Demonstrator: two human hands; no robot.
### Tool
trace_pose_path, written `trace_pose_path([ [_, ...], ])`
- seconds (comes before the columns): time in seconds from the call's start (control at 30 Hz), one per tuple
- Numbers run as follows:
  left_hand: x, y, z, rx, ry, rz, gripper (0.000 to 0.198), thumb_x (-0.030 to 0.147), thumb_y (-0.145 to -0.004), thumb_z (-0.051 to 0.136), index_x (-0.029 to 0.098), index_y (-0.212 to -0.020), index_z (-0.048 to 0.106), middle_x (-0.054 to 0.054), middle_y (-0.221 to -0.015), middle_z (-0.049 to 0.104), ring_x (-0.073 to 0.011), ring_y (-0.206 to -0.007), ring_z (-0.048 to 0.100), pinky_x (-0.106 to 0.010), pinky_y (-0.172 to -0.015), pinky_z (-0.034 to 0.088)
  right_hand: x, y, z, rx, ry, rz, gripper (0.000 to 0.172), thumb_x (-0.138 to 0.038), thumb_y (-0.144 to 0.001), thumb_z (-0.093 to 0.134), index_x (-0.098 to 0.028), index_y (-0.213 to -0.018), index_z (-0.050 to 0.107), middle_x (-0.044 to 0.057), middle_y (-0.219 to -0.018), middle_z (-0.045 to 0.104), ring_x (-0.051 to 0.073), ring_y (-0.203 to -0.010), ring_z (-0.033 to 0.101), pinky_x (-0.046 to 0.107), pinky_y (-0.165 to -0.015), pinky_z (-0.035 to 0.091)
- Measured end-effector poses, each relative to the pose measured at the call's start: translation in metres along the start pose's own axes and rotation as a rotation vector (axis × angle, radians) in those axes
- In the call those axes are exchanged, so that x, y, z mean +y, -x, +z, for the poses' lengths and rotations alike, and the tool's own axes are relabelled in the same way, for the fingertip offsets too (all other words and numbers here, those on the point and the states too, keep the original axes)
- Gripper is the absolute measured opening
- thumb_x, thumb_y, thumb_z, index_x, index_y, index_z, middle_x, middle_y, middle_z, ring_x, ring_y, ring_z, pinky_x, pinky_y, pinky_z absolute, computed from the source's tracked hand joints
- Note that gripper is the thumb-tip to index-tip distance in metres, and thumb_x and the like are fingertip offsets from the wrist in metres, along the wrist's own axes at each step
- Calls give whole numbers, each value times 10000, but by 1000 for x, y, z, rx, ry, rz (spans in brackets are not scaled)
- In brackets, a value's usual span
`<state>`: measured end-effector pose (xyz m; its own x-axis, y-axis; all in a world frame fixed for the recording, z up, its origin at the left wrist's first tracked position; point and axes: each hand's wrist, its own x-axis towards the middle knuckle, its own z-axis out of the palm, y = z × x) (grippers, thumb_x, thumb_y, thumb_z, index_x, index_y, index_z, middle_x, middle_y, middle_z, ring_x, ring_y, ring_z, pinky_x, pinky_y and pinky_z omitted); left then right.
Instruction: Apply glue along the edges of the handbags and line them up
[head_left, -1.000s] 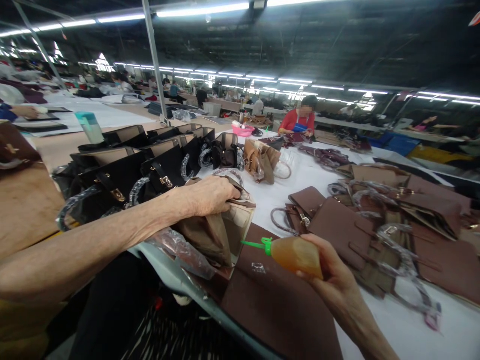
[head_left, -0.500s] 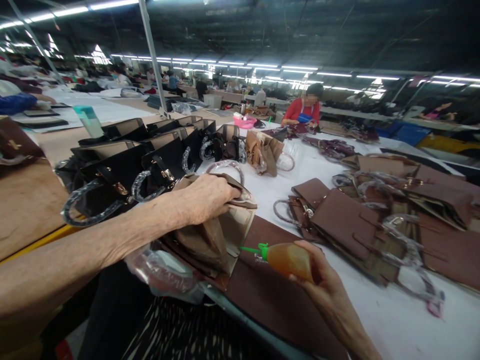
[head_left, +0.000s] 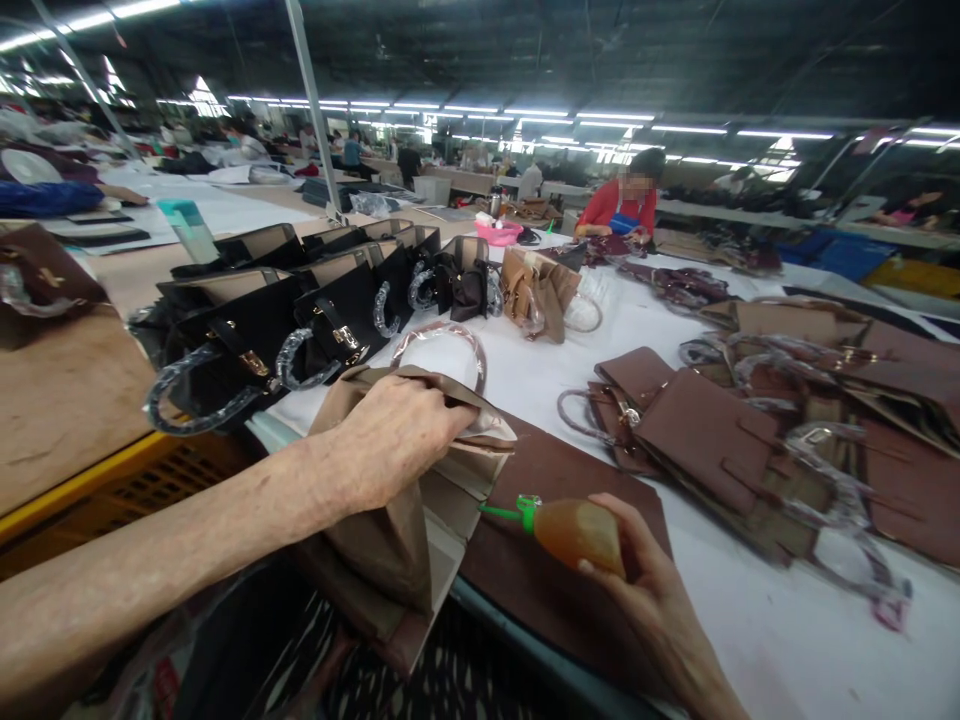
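My left hand is closed on the top edge of a tan-brown handbag that hangs over the near edge of the white table. The bag's plastic-wrapped handle arches just behind my fingers. My right hand grips an amber squeeze bottle with a green nozzle. The nozzle tip points at the bag's open side, very close to it. A dark brown leather mat lies under the bottle.
Black handbags stand in a row at the left, tan ones beyond. Flat brown bags with wrapped handles are piled at the right. A teal-capped bottle stands on the wooden bench. A person in red works farther down the table.
The bag has tipped further over the table edge towards me under my left hand. The bottle stays close to its side. The view has shifted slightly right and down.
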<state>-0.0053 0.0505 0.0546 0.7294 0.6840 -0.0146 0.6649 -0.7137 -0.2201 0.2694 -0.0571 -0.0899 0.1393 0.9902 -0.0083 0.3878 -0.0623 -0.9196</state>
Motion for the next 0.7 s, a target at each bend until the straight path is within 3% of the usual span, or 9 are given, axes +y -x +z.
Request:
trace_pose_path([
  [0.33,10,24,14,33,49,-21,107,184,-767,602,181,-874,604,-40,-697,621,-206,-710,592,-301,-640,408,13,12,7,-26,-109,86,553,-384,-694,708,-271,-1185,482,19,-1095,584,237,-958,572,287,-790,456],
  [0.7,18,46,33,169,14,19,68,170,-784,588,197,-834,552,1,-639,576,-192,-619,564,-305,-571,370,13,21,7,-66,-87,131,579,-431,-651,724,-255,-1154,497,35,-1081,590,245,-951,575,286,-809,455],
])
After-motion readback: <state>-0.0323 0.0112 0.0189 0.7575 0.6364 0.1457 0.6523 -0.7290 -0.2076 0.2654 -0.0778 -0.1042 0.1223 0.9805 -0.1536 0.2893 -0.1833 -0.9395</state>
